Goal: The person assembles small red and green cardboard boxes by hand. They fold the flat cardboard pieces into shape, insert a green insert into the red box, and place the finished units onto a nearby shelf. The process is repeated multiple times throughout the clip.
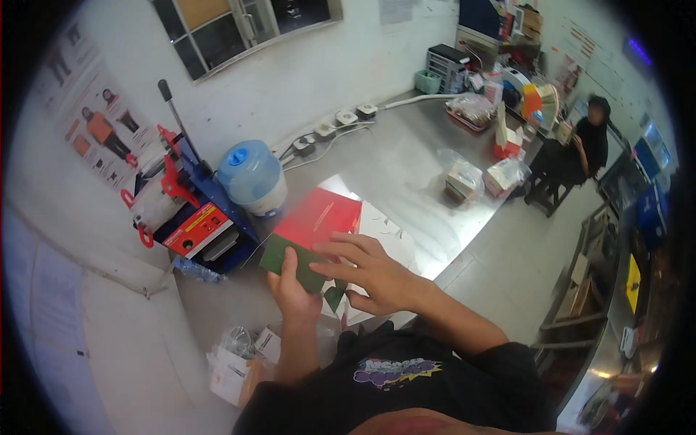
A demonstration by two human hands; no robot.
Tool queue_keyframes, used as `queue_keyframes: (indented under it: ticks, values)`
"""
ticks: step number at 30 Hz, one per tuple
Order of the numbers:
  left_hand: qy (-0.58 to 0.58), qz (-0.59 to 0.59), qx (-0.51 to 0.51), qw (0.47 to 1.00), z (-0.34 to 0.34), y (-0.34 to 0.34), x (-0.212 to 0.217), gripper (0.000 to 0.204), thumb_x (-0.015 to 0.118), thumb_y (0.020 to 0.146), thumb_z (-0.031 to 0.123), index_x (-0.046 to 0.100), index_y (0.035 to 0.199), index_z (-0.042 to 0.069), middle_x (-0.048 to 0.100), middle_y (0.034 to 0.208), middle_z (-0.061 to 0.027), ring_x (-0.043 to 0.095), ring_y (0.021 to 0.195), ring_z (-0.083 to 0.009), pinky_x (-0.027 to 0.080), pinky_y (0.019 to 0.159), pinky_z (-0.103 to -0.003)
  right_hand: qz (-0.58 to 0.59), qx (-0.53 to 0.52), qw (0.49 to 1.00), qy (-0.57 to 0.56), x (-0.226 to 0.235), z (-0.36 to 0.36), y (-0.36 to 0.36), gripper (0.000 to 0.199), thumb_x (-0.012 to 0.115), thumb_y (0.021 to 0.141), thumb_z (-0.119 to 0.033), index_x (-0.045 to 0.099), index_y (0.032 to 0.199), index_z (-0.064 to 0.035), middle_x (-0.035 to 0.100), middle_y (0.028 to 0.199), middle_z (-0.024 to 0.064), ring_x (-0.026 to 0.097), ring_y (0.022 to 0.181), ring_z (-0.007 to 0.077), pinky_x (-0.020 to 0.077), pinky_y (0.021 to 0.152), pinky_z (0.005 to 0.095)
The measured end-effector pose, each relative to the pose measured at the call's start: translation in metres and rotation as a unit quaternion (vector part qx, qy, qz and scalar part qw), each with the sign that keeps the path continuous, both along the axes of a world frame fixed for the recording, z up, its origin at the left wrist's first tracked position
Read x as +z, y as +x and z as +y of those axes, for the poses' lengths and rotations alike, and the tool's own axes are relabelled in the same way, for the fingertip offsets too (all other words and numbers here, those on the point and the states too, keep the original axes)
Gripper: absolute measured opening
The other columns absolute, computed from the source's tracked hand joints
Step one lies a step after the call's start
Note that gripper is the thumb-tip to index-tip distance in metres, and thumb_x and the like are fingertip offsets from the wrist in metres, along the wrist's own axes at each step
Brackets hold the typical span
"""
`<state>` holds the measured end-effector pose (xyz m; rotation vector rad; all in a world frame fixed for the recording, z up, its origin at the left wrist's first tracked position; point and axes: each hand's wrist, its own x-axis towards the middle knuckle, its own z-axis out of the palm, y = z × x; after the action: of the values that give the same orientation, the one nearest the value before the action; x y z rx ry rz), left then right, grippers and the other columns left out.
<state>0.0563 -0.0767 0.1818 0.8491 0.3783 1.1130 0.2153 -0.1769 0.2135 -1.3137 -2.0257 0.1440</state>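
Note:
My left hand (296, 293) grips a flat green cardboard piece (277, 255), thumb on its upper face and the other fingers underneath. Over its right end reaches my right hand (380, 274), with fingers stretched and spread, their tips touching the cardboard. A small folded green flap (333, 297) sticks out below, near the right thumb. Just beyond the hands is a red cardboard panel (322, 215) with small pale print. Whether it joins the green piece cannot be made out. White sheets with small dark marks (388, 230) lie on the metal table under and beside it.
A blue and red lever press (203, 225) and a blue-lidded container (251, 177) stand at left. Power sockets (324, 130) line the wall. Plastic-wrapped boxes (464, 181) sit near the table's right edge (475, 230). A seated person (580, 145) is at far right. Small boxes (235, 373) are at lower left.

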Motion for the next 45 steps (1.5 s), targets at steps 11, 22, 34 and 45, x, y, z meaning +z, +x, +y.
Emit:
queue_keyframes:
  ticks: [11, 22, 34, 45]
  values:
    - [-0.002, -0.099, -0.117, 0.988, -0.016, 0.035, -0.033, 0.033, 0.057, 0.104, 0.010, 0.053, 0.137, 0.004, 0.064, 0.130, -0.0158, 0.067, 0.116, -0.0310, 0.060, 0.095, -0.048, 0.575, -0.082, 0.802, 0.141, -0.040, -0.014, -0.009, 0.079, 0.072, 0.092, -0.006, 0.030, 0.159, -0.0005, 0.051, 0.152, 0.0222, 0.056, 0.134, 0.0315, 0.0408, 0.114, 0.0408]
    - [0.020, 0.089, -0.141, 0.986, -0.033, 0.050, -0.030, 0.030, 0.053, 0.107, 0.014, 0.059, 0.130, -0.004, 0.067, 0.121, -0.0118, 0.067, 0.105, -0.0163, 0.055, 0.090, -0.032, 0.140, -0.241, 0.948, 0.154, -0.031, -0.023, 0.026, 0.052, 0.086, 0.077, -0.013, 0.071, 0.126, -0.0066, 0.056, 0.128, 0.0176, 0.060, 0.107, 0.0306, 0.0522, 0.091, 0.0396]
    - [-0.035, 0.060, -0.189, 0.979, -0.016, 0.060, -0.028, 0.032, 0.052, 0.106, 0.017, 0.054, 0.132, -0.001, 0.065, 0.124, -0.0125, 0.066, 0.109, -0.0217, 0.055, 0.093, -0.038, 0.118, -0.107, 0.987, 0.030, -0.021, -0.051, 0.054, 0.028, 0.086, 0.074, -0.012, 0.073, 0.098, -0.0070, 0.065, 0.110, 0.0063, 0.060, 0.116, 0.0322, 0.0525, 0.094, 0.0416]
    - [0.044, 0.172, -0.204, 0.963, -0.027, 0.074, -0.046, 0.028, 0.061, 0.100, 0.006, 0.060, 0.127, -0.003, 0.068, 0.114, -0.0088, 0.066, 0.099, -0.0172, 0.055, 0.084, -0.032, 0.173, -0.259, 0.950, 0.030, -0.053, -0.050, 0.034, 0.022, 0.082, 0.081, -0.013, 0.069, 0.097, -0.0063, 0.060, 0.122, 0.0133, 0.060, 0.101, 0.0328, 0.0517, 0.086, 0.0408]
